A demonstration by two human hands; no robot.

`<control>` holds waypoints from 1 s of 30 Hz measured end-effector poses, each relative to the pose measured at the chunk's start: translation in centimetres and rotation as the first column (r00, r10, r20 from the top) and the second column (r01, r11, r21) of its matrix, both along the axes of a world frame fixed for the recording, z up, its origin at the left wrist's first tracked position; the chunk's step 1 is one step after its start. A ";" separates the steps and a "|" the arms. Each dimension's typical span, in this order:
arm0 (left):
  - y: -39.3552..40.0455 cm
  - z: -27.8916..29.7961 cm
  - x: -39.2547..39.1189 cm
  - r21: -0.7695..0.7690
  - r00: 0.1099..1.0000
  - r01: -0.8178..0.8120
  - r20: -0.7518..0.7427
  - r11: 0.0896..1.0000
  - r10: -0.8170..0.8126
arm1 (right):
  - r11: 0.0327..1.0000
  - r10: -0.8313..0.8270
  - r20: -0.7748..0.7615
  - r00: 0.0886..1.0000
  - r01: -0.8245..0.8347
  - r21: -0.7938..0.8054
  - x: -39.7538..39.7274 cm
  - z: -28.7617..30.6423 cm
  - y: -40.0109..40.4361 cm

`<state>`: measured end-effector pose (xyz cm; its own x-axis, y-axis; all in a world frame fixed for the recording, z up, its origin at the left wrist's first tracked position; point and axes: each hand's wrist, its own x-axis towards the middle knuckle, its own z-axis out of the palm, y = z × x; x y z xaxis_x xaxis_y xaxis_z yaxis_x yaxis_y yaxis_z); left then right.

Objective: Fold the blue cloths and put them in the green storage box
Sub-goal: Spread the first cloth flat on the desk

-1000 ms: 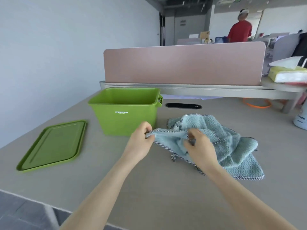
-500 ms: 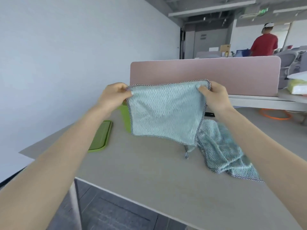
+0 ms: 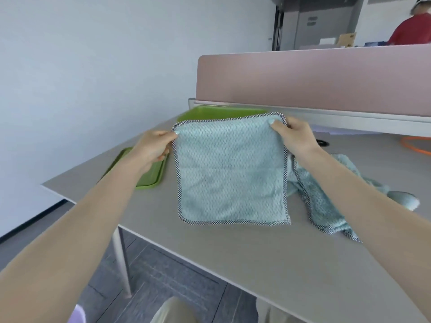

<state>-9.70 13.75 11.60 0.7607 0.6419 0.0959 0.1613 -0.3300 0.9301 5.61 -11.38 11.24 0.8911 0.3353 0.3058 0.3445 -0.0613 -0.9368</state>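
A pale blue cloth (image 3: 229, 171) with a checked border hangs spread flat over the table, its lower edge at the tabletop. My left hand (image 3: 154, 148) pinches its top left corner and my right hand (image 3: 295, 136) pinches its top right corner. Behind the cloth only the rim of the green storage box (image 3: 210, 113) shows. More blue cloth (image 3: 326, 199) lies crumpled in a pile on the table to the right, partly hidden by my right forearm.
The box's green lid (image 3: 149, 173) lies flat near the table's left corner. A pink divider panel (image 3: 326, 78) closes the far side. An orange ring (image 3: 417, 148) lies at the right edge. A person in red (image 3: 412, 31) stands beyond the divider.
I lifted one cloth off the pile and spread it by its top corners. Since half a second ago it has come lower and nearer the table, and the view has tilted down.
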 end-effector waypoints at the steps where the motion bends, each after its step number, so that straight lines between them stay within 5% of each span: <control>1: 0.6 0.3 0.4 0.010 1.000 -0.023 0.007 1.000 0.023 | 1.000 0.012 -0.011 1.000 -0.012 0.018 0.5 0.0 0.5; 6: 2.8 2.4 -0.1 -0.141 0.987 0.080 0.153 0.987 -0.058 | 0.934 0.321 -0.102 0.942 -0.297 0.199 0.9 1.0 1.4; 9: 2.8 1.1 -2.7 -0.192 0.967 0.218 0.175 0.957 -0.185 | 0.872 0.487 -0.134 0.863 -0.470 0.140 -0.7 -0.3 0.1; 14: 1.0 -6.0 -8.7 -0.122 0.948 0.280 -0.119 0.952 -0.294 | 0.839 0.445 -0.292 0.847 -0.508 -0.196 -3.7 -6.3 -2.9; 19: -1.2 -10.8 -11.1 -0.047 0.916 0.287 -0.278 0.957 -0.288 | 0.665 0.448 -0.214 0.868 -0.484 -0.569 -5.3 -10.6 -4.6; 26: -3.5 -11.7 -10.4 0.073 0.990 0.134 -0.056 0.988 -0.130 | 0.782 0.468 0.049 0.882 -0.388 -0.488 -6.1 -10.9 -2.8; 30: -2.6 -10.6 -6.7 -0.048 0.987 -0.099 0.122 0.994 0.104 | 0.925 0.247 0.130 0.960 -0.194 -0.326 -3.7 -9.3 0.1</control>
<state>-16.38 11.11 1.01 0.6751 0.7208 0.1571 0.0747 -0.2787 0.9575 1.94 -11.30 1.91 0.7292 0.6186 0.2927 0.5309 -0.2414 -0.8123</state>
